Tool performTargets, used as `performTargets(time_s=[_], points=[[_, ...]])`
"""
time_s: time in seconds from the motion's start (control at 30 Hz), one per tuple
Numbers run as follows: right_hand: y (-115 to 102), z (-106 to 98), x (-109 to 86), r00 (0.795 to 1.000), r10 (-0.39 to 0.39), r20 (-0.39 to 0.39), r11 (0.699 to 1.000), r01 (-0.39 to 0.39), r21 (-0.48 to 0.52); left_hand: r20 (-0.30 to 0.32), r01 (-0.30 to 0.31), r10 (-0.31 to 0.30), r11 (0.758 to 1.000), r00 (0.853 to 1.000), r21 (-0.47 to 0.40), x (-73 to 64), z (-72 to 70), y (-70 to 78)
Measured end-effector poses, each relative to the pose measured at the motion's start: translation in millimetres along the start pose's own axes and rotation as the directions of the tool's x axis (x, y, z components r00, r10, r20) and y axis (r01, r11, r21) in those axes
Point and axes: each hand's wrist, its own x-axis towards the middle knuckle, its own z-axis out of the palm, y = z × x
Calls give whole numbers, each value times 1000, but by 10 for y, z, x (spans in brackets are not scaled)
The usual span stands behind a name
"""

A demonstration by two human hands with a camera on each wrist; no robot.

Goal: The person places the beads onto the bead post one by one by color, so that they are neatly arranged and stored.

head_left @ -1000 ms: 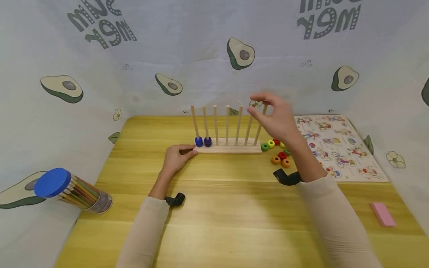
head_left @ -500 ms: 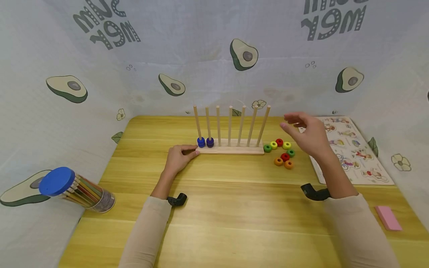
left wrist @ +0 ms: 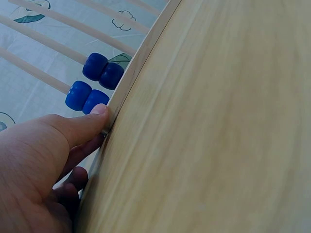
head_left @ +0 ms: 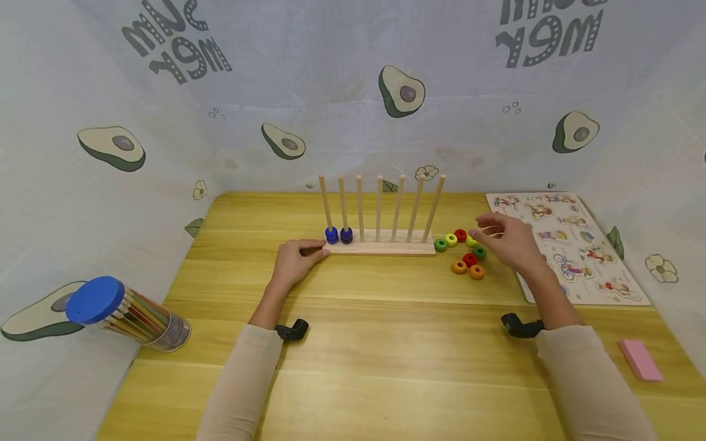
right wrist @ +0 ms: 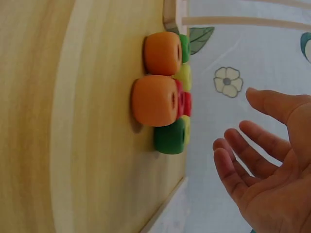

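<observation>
A wooden peg rack with several upright rods stands toward the back of the table. Two blue beads are stacked on its leftmost rod and two dark purple-blue beads on the one beside it. My left hand pinches the rack's left end between thumb and fingers, the thumb lying on its front edge. My right hand hovers with nothing in it, fingers apart, over the right side of a loose group of beads: orange, green, red and yellow.
Behind my right hand lies a pale board with printed figures. A pink block sits at the table's right. On the left stands a clear tub of coloured sticks with a blue lid. A patterned cloth hangs behind the table.
My right hand has moved from the rightmost rods to the right, then down toward the loose beads. My left hand stays at the rack's end. The head view has shifted slightly.
</observation>
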Motion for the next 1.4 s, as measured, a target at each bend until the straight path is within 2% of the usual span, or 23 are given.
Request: performTargets(time_s=[0.43,0.9,1.2,1.4], points=[[180,126,85,996,75,56,997,-74,-17,-9,-5,5,1000,1000,16,-4,2,-4],[228,218,158,982,145,119,989,-141,-42,8,2,-2,1000,1000,7,1,3,-27],[215,208,131,991,123,49,991,-120,-54,8,2,-2,1000,1000,7,2,17,-26],[72,96,71,995,100,-16,995,-100,11,2,-2,2,1000,1000,22,11,4,-36]])
